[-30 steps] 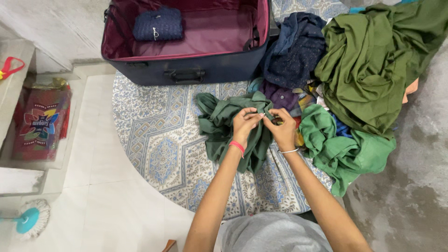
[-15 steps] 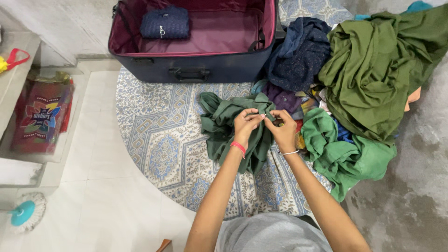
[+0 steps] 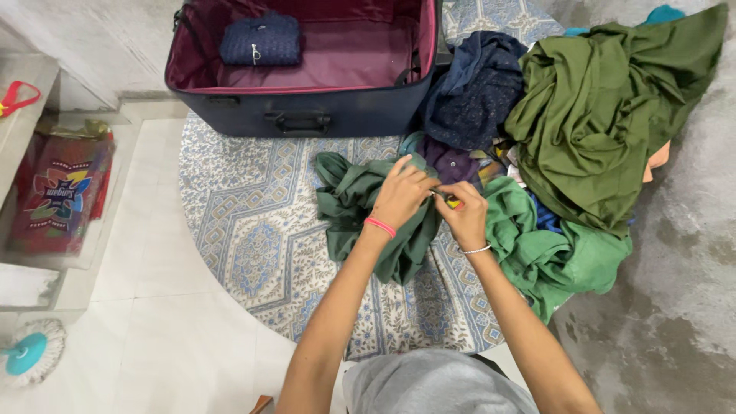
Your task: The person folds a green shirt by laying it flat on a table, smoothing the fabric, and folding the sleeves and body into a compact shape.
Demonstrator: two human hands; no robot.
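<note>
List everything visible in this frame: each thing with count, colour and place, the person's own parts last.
suitcase: 1, navy with maroon lining, open, top centre
folded garment: 1, dark blue, inside suitcase at left
rug: 1, blue-and-white patterned, round, under suitcase and clothes
dark green garment: 1, on rug, held by both hands
navy garment: 1, right of suitcase
olive cloth: 1, large, top right
bright green garment: 1, right of hands
bag: 1, red printed, left on step
mop head: 1, white and teal, bottom left
left hand: pink band on wrist, gripping dark green garment
right hand: silver bangle on wrist, pinching the same garment
</note>
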